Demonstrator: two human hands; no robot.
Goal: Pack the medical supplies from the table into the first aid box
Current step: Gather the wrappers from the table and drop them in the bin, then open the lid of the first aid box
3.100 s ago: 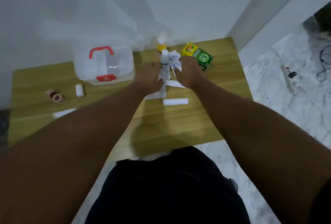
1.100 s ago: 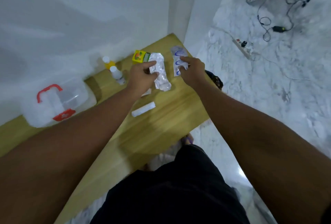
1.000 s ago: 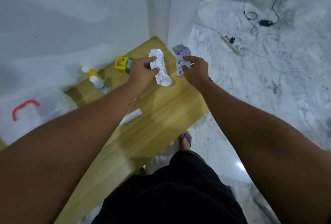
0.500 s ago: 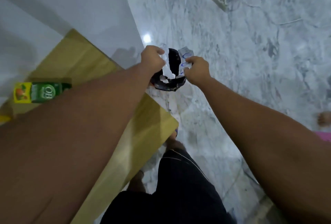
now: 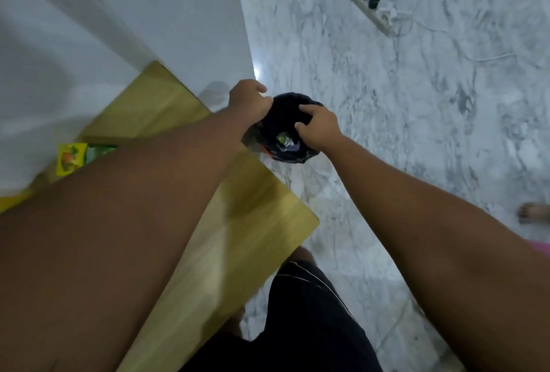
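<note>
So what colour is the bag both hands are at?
Black bag, seen in the head view.

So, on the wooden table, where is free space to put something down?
The wooden table is bare along its near corner, between the left forearm and the marble floor. It is crowded at the far edge, where both hands meet the black bag, and by the yellow-green box.

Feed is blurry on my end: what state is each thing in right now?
Black bag: mouth open, beside the table's end, scraps inside.
Left hand: closed on bag rim.
Right hand: fingers curled at bag rim.
Green and yellow box: lying on table, mostly hidden by arm.
Power strip: on floor, plug inserted.
</note>
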